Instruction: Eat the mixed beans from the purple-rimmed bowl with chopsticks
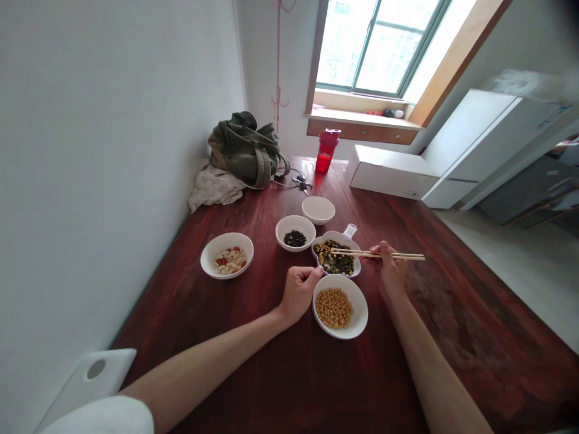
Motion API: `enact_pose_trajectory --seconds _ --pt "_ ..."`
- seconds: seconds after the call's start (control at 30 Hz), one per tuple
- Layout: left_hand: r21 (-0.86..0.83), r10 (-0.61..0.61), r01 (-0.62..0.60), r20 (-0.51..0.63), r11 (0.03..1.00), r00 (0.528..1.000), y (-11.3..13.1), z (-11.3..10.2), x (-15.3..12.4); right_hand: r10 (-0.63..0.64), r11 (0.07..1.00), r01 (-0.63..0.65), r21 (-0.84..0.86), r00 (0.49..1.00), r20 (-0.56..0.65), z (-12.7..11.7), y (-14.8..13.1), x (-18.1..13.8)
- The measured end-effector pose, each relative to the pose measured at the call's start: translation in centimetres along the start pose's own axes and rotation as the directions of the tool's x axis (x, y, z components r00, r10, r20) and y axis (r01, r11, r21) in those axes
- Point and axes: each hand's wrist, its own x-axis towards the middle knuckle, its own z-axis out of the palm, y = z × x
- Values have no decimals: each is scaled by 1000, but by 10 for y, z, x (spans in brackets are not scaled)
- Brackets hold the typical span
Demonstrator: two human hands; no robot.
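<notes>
Right hand (389, 269) gripping slim wooden chopsticks (407, 257) over a lobed dish (344, 237) of dark flakes (335, 258); left hand (298, 294) curled shut beside a bowl (362, 313) of round soybeans (333, 308).

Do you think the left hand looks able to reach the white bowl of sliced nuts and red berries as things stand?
Probably yes: only wooden tabletop lies between the left hand and that bowl.
</notes>
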Motion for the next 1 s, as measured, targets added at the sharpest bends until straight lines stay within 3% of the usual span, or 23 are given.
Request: enact_pose_trajectory --seconds 0.13,0.23,0.3,0.4,0.53,0.7,1.0 --pt "-24 9 -10 -66 1000 998 -1 -3 4 97 989 -119 89 971 217 -11 -15 2" --pt "-59 -23 18 -82 998 996 -5 -6 10 169 978 -201 48 911 376 -16 -25 -1" --pt "-96 -45 38 -78 995 996 -8 -9 13 190 976 -215 14 889 417 -16 -28 -3" --pt "-71 -36 34 -34 997 999 -9 -13 18 159 984 -175 13 919 362 -12 -27 -3" --pt "147 18 -38 137 988 990 -6 -21 25 47 999 -46 -9 977 209 -8 -21 1" --pt "398 5 -174 393 901 920 -2 -30 28 -17 982 43 -184 990 142 -5 -18 -2" --pt "483 47 -279 438 830 898 1 -27 24 -29 961 79 -265 982 187 -2 -11 -5"
